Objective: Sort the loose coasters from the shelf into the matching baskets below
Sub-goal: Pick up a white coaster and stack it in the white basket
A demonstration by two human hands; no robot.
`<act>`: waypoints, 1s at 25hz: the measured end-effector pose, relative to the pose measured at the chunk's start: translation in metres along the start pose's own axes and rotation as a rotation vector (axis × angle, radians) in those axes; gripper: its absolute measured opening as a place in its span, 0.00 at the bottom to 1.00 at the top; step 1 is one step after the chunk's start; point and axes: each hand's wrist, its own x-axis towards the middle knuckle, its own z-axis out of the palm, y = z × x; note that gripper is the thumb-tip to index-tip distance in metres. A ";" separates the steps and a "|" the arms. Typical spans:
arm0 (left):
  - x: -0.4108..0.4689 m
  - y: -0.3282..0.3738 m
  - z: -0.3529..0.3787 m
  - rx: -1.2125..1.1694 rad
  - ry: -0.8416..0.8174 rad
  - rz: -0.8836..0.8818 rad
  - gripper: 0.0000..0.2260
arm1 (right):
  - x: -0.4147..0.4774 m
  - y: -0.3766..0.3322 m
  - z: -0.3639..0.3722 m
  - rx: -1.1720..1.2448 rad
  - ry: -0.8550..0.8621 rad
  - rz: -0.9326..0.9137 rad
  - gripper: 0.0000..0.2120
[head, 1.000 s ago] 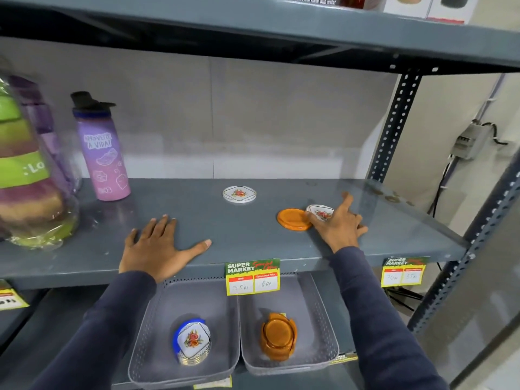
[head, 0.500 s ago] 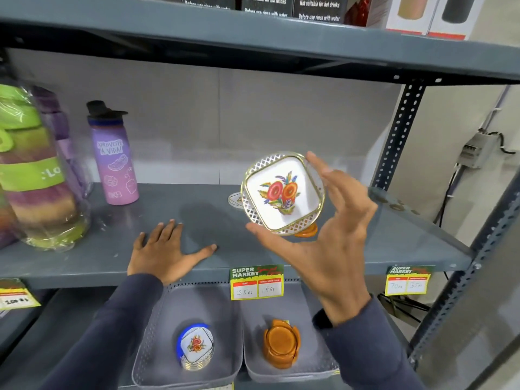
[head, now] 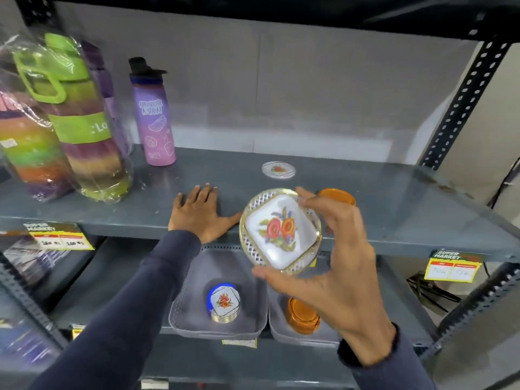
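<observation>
My right hand [head: 334, 266] holds a white floral coaster [head: 280, 230] with a gold lattice rim, thumb below and fingers on top, in front of the shelf edge. My left hand [head: 201, 213] lies flat and open on the grey shelf [head: 408, 209]. A second white floral coaster [head: 278, 169] lies further back on the shelf. An orange coaster [head: 339, 196] sits on the shelf, partly hidden behind my right fingers. Below, the left grey basket [head: 185, 302] holds a stack of floral coasters [head: 224, 301]. The right grey basket [head: 277, 319] holds orange coasters [head: 301, 315].
A purple water bottle [head: 153, 116] stands at the back left of the shelf. Wrapped striped bottles [head: 73, 122] crowd the far left. Price tags [head: 453, 267] hang on the shelf edge. A perforated steel upright [head: 461, 97] rises on the right.
My right hand picked the floral coaster off the shelf beside the orange one and brought it toward me, then lowered it to shelf-edge height. My left hand stayed flat.
</observation>
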 end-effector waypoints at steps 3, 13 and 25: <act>0.005 -0.003 0.007 -0.014 0.062 -0.014 0.54 | -0.038 0.021 0.032 0.036 -0.278 0.154 0.36; 0.009 -0.006 0.015 -0.025 0.099 -0.015 0.51 | -0.119 0.180 0.175 -0.226 -0.987 0.501 0.39; 0.012 -0.007 0.017 -0.015 0.116 -0.011 0.52 | -0.141 0.243 0.236 -0.220 -1.161 0.427 0.38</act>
